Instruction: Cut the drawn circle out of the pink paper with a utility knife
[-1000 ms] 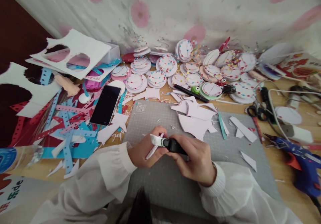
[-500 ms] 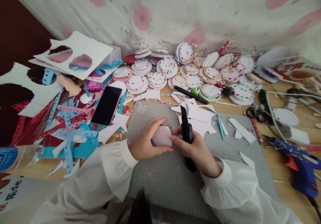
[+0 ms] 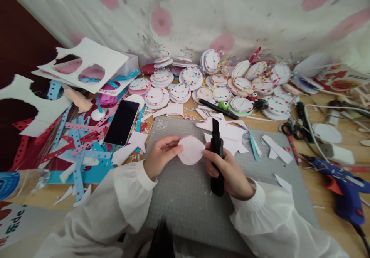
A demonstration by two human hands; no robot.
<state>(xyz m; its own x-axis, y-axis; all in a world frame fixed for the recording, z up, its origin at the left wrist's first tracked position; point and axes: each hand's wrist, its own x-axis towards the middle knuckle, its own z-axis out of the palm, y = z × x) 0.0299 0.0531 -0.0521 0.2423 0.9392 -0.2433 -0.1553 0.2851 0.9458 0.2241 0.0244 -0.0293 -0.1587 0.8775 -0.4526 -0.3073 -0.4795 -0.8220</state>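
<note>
- White card, cut into a small round disc [image 3: 190, 152], sits centre in my head view, raised over the grey cutting mat [image 3: 185, 211] and tilted so its flat face shows, a thin reddish line along parts of its rim.
- From where I watch, the left hand [image 3: 162, 154] pinches the disc's left edge, thumb over the face.
- On the other side, the right hand [image 3: 228, 169] has its fingers wrapped around a black cutter [image 3: 217, 146], held nearly upright, while its thumb and fingertips meet at the disc's right edge (I can't tell how firmly they press there).
- Just beyond the cutter I see white offcuts [image 3: 231, 138] overlapping on the mat, with a teal strip [image 3: 254, 144] to their right.
- Behind the mat, I make out stacked discs ringed with coloured beads [image 3: 180, 92], and a black pen [image 3: 219, 108] lying in front of some.
- Over on the left, a phone [image 3: 121, 123] lies beside punched blue, red and pink strips [image 3: 78, 150].
- Off to the right I have scissors [image 3: 293, 130] and a blue glue gun [image 3: 348, 196], both apart from the hands.
</note>
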